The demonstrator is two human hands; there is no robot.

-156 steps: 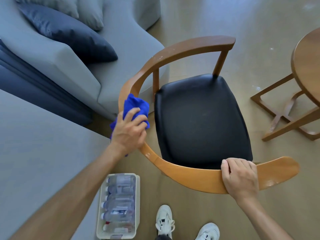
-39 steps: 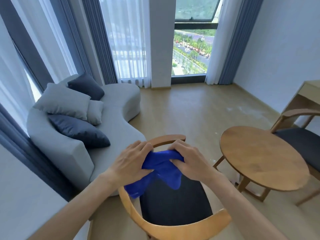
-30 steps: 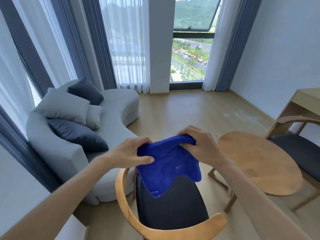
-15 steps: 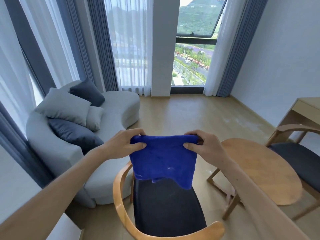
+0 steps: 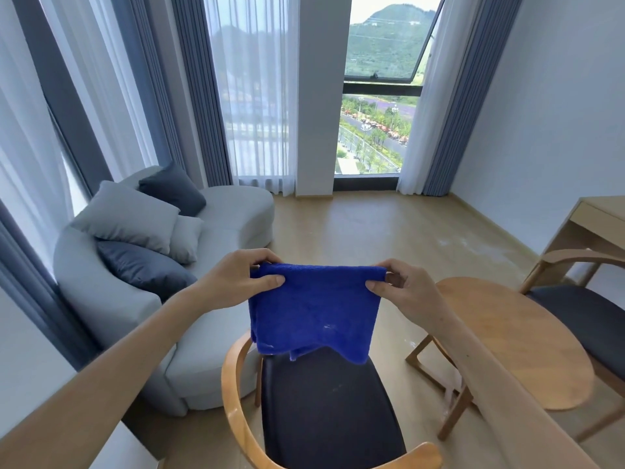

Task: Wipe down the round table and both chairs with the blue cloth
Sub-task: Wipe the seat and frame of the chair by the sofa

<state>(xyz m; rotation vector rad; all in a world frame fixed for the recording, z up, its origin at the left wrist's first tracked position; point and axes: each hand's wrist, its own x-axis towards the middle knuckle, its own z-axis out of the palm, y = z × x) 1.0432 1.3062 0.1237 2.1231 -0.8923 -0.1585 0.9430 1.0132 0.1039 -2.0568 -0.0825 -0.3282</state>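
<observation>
Occlusions and cut-offs noted

I see the blue cloth (image 5: 313, 311) hiding the near chair (image 5: 324, 404) seat's far edge; the far chair (image 5: 588, 313) and desk (image 5: 598, 221) run off frame right.

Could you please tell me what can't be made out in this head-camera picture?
- Near chair: front of its seat hidden behind the blue cloth; backrest cut off by the bottom edge.
- Round table: near edge hidden by the right forearm.
- Far chair: cut off by the right edge.
- Whether any surface is clean: too fine to tell.

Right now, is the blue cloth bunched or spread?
Spread: both hands, left hand and right hand, pinch the top corners of the blue cloth, which hangs flat.
</observation>
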